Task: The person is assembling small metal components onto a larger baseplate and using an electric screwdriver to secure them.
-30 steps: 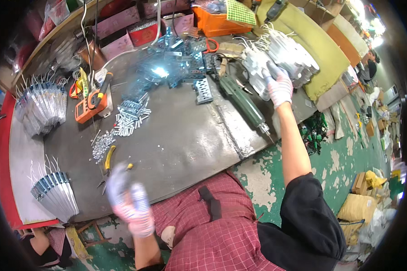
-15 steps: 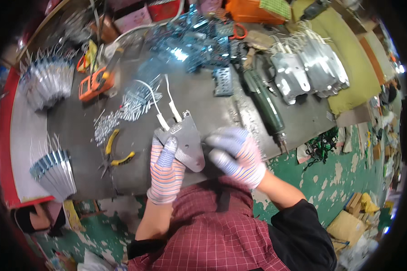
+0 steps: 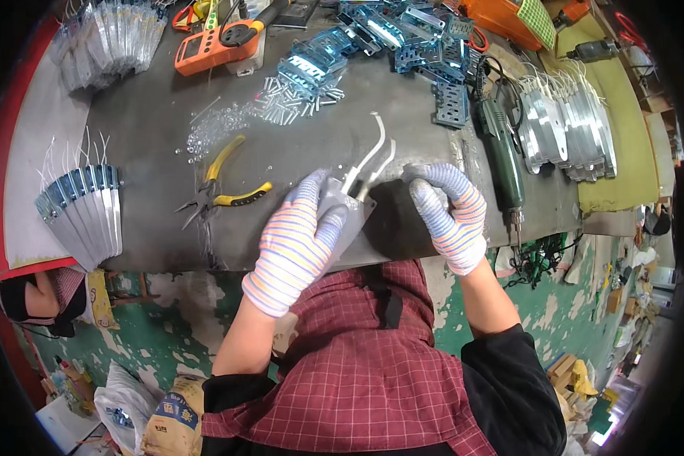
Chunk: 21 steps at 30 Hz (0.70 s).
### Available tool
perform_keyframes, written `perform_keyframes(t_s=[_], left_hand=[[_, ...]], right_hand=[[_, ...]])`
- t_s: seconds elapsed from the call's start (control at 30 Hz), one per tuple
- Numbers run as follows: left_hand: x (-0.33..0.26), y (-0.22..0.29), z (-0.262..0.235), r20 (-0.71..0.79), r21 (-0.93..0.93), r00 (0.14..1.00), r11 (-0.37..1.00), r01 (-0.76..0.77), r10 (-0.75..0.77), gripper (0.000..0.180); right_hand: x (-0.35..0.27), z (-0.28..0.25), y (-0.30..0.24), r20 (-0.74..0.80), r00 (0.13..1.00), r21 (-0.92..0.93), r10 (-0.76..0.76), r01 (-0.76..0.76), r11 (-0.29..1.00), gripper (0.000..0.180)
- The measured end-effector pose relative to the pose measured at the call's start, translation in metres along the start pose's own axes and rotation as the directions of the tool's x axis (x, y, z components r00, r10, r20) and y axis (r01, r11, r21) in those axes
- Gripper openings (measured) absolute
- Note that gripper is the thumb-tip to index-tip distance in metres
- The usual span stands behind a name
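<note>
My left hand (image 3: 295, 239), in a striped knit glove, is closed around a flat grey metal plate (image 3: 349, 224). Two white wires (image 3: 368, 156) stick up from the plate's far end, and the glove covers much of its face. Just right of the wires, my right hand (image 3: 450, 216), gloved alike, has its thumb and forefinger pinched together. Whatever is between those fingertips is too small or hidden to make out. Yellow-handled pliers (image 3: 219, 186) lie with their handles spread, left of my left hand. Beyond them are loose screws (image 3: 292, 102) and small clear pieces (image 3: 219, 125).
A green power screwdriver (image 3: 500, 156) lies right of my right hand, before stacked metal plates (image 3: 543, 125) on a yellow cloth. Blue metal brackets (image 3: 410, 38) pile at the back. Wired plates (image 3: 87, 209) fan out at left; an orange meter (image 3: 216, 47) sits behind.
The plate has turned in my left hand, so less of its face shows. My right hand, blurred before, is now pinched beside the wires. The whole view has shifted.
</note>
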State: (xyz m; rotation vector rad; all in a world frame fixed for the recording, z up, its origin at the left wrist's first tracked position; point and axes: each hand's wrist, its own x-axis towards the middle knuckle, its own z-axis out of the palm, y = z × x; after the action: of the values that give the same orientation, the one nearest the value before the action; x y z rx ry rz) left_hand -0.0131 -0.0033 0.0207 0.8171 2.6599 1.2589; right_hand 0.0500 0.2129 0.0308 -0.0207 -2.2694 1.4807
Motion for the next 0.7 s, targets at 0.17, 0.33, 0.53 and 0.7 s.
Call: perform_keyframes(t_s=[0.17, 0.33, 0.53, 0.7], left_hand=[[-0.002, -0.015, -0.052, -0.409, 0.255, 0.910, 0.966, 0.040, 0.070, 0.032], [-0.010, -0.058, -0.064, -0.362, 0.466, 0.925, 0.882, 0.071, 0.116, 0.032], [-0.015, -0.070, -0.061, -0.284, 0.548, 0.950, 0.835, 0.051, 0.128, 0.037], [-0.013, -0.072, -0.060, -0.248, 0.527, 0.961, 0.849, 0.027, 0.123, 0.038]], right_hand=[[-0.009, -0.009, -0.006, -0.098, 0.980, 0.080, 0.176, -0.169, 0.982, 0.016], [-0.010, -0.001, -0.005, -0.007, 0.979, 0.017, 0.206, -0.206, 0.978, 0.016], [0.000, 0.066, -0.040, 0.501, 0.845, -0.387, -0.190, 0.414, 0.824, 0.044], [-0.013, 0.094, -0.038, 0.572, 0.806, -0.418, -0.151, 0.445, 0.792, 0.035]])
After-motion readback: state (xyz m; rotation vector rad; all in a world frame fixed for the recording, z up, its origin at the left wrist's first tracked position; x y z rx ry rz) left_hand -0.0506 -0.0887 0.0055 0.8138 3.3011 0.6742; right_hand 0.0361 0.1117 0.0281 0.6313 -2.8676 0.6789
